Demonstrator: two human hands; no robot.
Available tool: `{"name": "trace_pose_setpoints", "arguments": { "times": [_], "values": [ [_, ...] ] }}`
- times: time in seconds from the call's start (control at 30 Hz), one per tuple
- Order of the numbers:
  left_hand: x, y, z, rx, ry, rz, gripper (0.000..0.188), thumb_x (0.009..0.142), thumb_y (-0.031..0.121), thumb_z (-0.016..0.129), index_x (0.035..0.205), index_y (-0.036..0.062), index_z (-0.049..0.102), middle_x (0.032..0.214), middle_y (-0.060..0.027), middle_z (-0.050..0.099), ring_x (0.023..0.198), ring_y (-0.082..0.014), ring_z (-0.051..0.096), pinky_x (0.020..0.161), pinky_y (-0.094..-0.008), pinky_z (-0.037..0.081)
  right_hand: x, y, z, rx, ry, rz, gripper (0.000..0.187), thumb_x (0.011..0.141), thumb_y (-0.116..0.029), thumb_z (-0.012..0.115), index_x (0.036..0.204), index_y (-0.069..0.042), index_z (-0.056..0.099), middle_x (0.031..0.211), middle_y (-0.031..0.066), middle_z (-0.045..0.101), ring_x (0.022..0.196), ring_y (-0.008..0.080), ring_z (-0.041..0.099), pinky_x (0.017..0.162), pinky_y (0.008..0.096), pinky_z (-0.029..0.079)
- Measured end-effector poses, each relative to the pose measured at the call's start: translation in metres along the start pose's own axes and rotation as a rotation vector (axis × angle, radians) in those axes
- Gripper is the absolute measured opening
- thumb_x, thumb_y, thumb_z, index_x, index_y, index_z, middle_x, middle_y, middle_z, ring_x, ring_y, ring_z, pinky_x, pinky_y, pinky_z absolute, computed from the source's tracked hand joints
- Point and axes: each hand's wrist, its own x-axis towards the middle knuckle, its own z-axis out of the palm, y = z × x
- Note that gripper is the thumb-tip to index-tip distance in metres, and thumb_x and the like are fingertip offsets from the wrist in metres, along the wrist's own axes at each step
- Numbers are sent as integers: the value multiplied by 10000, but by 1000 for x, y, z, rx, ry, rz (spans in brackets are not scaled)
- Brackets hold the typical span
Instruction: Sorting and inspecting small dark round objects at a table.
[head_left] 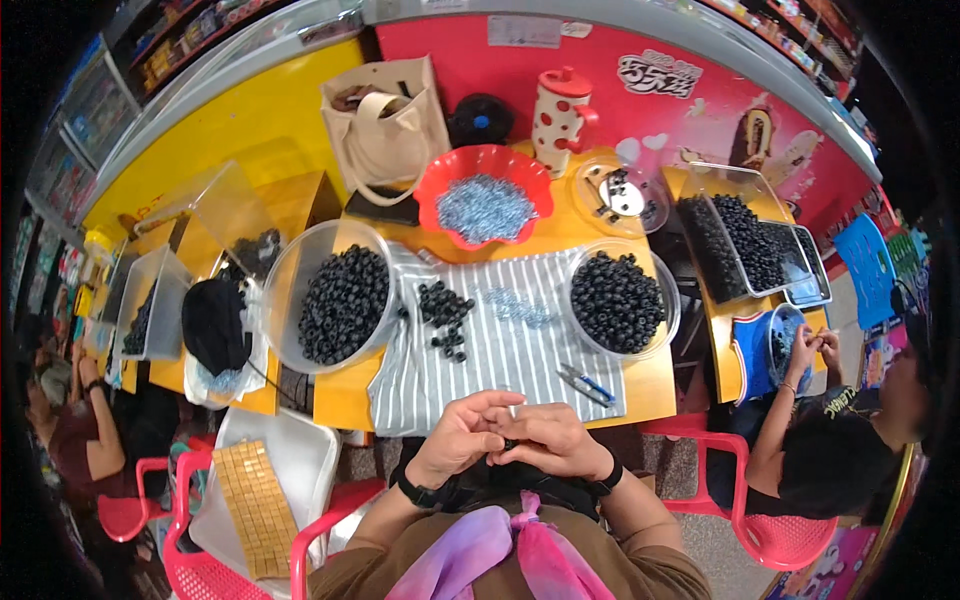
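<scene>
The left hand (458, 442) and the right hand (558, 438) are held close together, just in front of the near edge of the table (340, 395). A small dark piece (509, 444) is placed between them, mostly hidden. It is pinched by the right fingers (533, 428), which are bent in. The left thumb (488, 441) is brought up to the same spot, and the left pointer finger (495, 398) is held out above. Whether the piece is pinched by the left fingers too cannot be told.

With the hands as the middle of the clock, a striped gray cloth (490, 375) is spread at twelve o'clock. On it, loose black beads (440, 305) are gathered at eleven o'clock, and tiny clear-blue beads (519, 308) are scattered at twelve. Blue-handled snips (590, 385) are laid down at two o'clock.

A big clear tub (282, 315) is filled with black beads at ten o'clock, and another clear tub (612, 247) is filled the same way at one. Farther off at twelve, a wavy red bowl (541, 190) is filled with tiny pale-blue beads. A tan bag (420, 150) is seen at eleven.
</scene>
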Motion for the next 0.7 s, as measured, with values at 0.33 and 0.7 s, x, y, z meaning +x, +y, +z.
{"name": "trace_pose_setpoints", "arguments": {
  "times": [0.33, 0.7],
  "values": [
    [-2, -9, -14, 84, 21, -5, 516, 805, -46, 657, 1286, -60, 471, 817, -54, 599, 634, -113, 592, 523, -200, 470, -10, 3, 9, -361, -5, -110, 263, 707, -83, 743, 936, -30, 625, 745, 109, 605, 657, 287, 626, 546, 361, 494],
    [0, -12, 9, -13, -57, 84, 410, 872, 20, 632, 1256, -45, 502, 944, -96, 659, 712, -111, 640, 591, -204, 522, -24, -11, 6, -156, 180, 48, 271, 745, -80, 753, 969, 7, 627, 733, 120, 607, 630, 258, 617, 549, 326, 465]
  ]
}}
